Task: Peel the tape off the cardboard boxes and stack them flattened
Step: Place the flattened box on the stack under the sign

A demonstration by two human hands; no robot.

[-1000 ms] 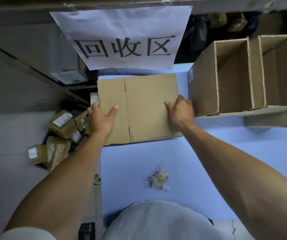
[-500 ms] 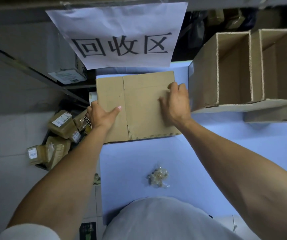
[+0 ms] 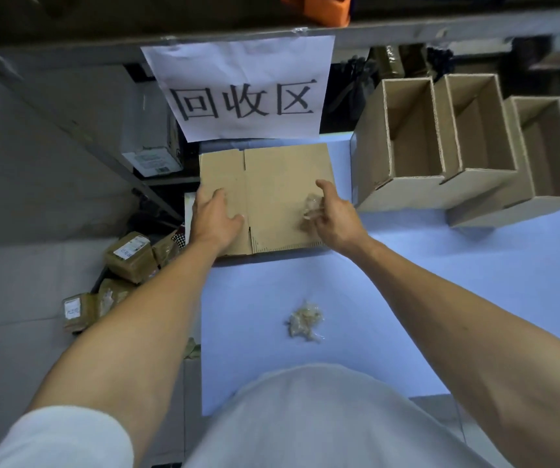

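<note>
Head view: the left hand [image 3: 216, 216] presses flat and open on the flattened box [image 3: 272, 194] at the table's [image 3: 440, 282] far edge, likely steadying it. The right hand [image 3: 334, 216] pinches a clear tape scrap [image 3: 312, 207] above it. Three open boxes [image 3: 457, 143] wait alongside.

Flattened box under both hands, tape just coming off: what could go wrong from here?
1. The crumpled tape in the right hand may cling to the fingers instead of dropping onto the tape wad.
2. The flattened box overhangs the table's left edge under the left hand; released, it might tip off toward the parcels below.
</note>
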